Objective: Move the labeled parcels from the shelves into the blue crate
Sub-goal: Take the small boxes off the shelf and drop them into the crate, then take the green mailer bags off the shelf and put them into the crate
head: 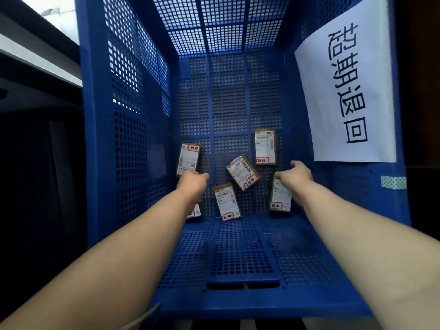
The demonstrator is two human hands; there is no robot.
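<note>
I look down into the deep blue crate (128, 139) with both arms reaching to its bottom. Several small brown parcels with white labels lie on its mesh floor. My left hand (192, 184) hovers at the left, its fingertips at the lower edge of one parcel (188, 158); its fingers are hidden behind the back of the hand. Another parcel (195, 213) shows partly under my left wrist. My right hand (296, 177) is at the right with thumb and fingers apart, just over a parcel (281, 198). Three more parcels lie between and beyond the hands: (226, 201), (242, 172), (265, 146).
A white paper sign (345, 91) with large black characters hangs on the crate's right wall, and a strip of patterned tape (394, 182) sticks to the right rim. Dark shelving (35, 103) stands to the left of the crate.
</note>
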